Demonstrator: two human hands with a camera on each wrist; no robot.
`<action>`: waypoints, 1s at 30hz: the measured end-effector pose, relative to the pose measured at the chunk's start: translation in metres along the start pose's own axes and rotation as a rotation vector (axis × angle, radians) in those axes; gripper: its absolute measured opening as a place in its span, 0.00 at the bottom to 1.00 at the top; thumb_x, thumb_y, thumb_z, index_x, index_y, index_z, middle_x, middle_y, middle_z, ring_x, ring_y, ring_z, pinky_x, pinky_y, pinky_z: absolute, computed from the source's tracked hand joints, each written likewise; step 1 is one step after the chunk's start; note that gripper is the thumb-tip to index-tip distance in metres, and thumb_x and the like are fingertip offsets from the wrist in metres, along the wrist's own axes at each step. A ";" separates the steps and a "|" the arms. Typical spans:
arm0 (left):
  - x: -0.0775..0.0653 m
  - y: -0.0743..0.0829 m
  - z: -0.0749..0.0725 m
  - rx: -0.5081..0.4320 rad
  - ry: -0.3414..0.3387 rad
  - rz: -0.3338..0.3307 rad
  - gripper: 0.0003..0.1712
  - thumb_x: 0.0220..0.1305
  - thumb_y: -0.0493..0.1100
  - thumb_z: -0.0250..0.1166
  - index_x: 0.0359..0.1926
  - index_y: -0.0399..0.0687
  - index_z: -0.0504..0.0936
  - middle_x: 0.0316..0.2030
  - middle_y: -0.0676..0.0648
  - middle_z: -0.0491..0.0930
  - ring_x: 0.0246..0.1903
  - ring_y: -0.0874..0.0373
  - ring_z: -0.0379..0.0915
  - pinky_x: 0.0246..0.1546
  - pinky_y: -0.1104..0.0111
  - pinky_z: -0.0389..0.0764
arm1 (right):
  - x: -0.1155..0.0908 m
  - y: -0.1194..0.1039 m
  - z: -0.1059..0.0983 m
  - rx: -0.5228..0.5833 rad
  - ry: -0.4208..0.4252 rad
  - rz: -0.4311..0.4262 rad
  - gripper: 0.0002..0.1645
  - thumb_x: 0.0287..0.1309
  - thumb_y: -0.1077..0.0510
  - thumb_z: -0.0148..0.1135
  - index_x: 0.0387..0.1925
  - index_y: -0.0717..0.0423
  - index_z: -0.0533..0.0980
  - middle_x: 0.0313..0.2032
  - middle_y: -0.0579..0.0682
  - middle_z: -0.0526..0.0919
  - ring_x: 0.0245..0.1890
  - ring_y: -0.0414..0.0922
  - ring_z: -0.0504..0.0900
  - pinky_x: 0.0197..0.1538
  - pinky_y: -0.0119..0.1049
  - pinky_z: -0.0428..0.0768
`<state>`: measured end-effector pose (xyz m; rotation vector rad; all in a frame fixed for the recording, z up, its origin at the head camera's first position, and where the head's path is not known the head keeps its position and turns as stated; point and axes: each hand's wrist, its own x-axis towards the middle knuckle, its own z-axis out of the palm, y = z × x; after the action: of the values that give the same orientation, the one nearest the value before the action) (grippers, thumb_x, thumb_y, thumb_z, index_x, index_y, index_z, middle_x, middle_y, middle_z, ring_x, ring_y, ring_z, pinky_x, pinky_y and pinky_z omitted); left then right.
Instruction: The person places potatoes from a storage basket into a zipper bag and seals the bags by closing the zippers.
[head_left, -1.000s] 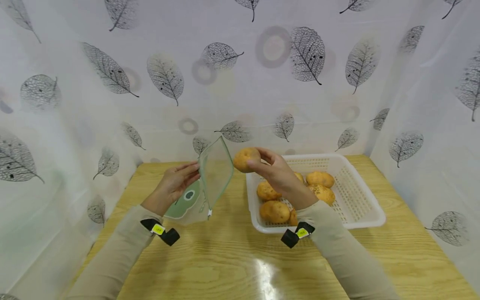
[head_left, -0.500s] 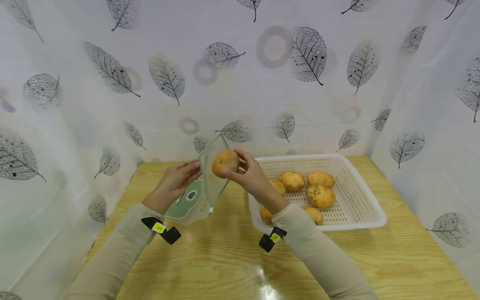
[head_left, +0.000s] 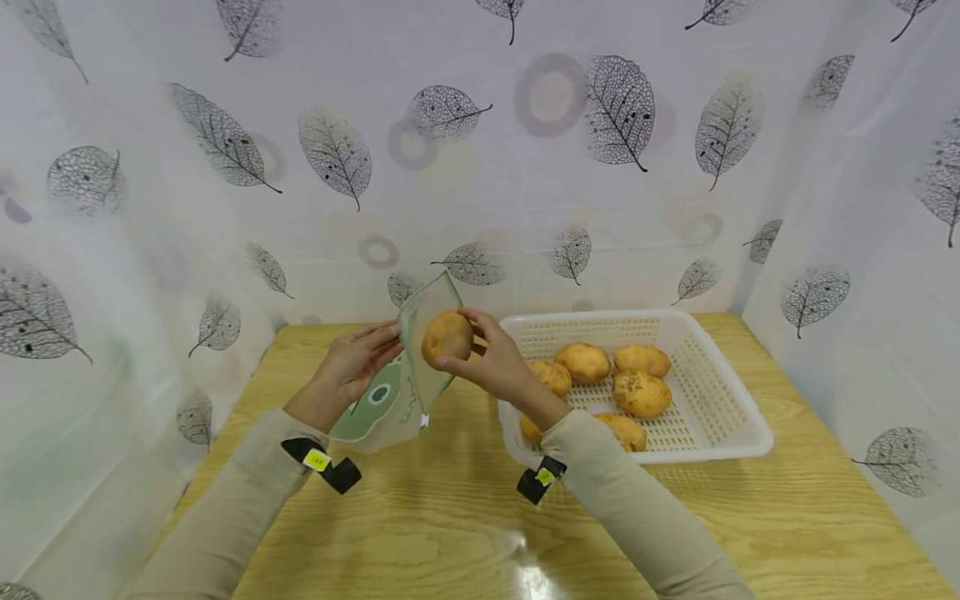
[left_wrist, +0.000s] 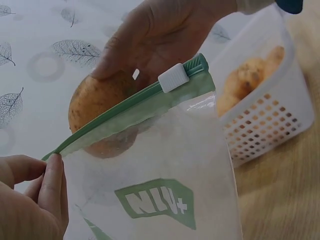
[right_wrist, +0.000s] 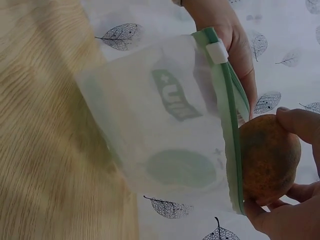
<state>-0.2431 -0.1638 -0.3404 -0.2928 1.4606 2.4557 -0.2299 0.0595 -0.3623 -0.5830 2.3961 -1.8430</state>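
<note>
Brown potato (head_left: 444,335), pinched in the right hand (head_left: 497,358), just went from beside the clear bag (left_wrist: 150,175) to its open mouth, so looks lined up, not let go. Left hand (head_left: 348,367) pinches the rim; white basket (head_left: 720,383) sits right of the right hand.

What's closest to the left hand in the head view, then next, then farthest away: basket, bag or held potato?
1. Bag: pinched in the left hand.
2. Held potato: at the bag's mouth.
3. Basket: off to the right.

Table (head_left: 420,517): yellowish wood-grain. White perforated basket (head_left: 705,392) stands directly on it. Bright reflection (head_left: 534,579) shows in front of basket.
</note>
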 end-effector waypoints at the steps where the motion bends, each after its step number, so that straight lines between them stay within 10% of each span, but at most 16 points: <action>1: 0.000 0.000 0.000 -0.003 -0.001 0.001 0.12 0.67 0.30 0.57 0.30 0.44 0.84 0.31 0.47 0.83 0.32 0.60 0.82 0.40 0.76 0.85 | 0.000 0.000 0.000 -0.007 0.004 -0.007 0.50 0.53 0.55 0.71 0.71 0.57 0.55 0.70 0.57 0.57 0.66 0.57 0.63 0.63 0.50 0.76; 30: -0.003 0.000 0.000 -0.031 -0.008 0.021 0.13 0.69 0.31 0.55 0.31 0.44 0.84 0.30 0.48 0.82 0.31 0.61 0.81 0.40 0.78 0.84 | 0.000 0.006 -0.001 -0.251 -0.013 -0.075 0.47 0.54 0.56 0.71 0.71 0.59 0.57 0.70 0.58 0.60 0.67 0.57 0.63 0.66 0.49 0.72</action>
<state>-0.2403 -0.1640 -0.3398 -0.2753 1.4314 2.4951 -0.2312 0.0615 -0.3678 -0.7097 2.6511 -1.5675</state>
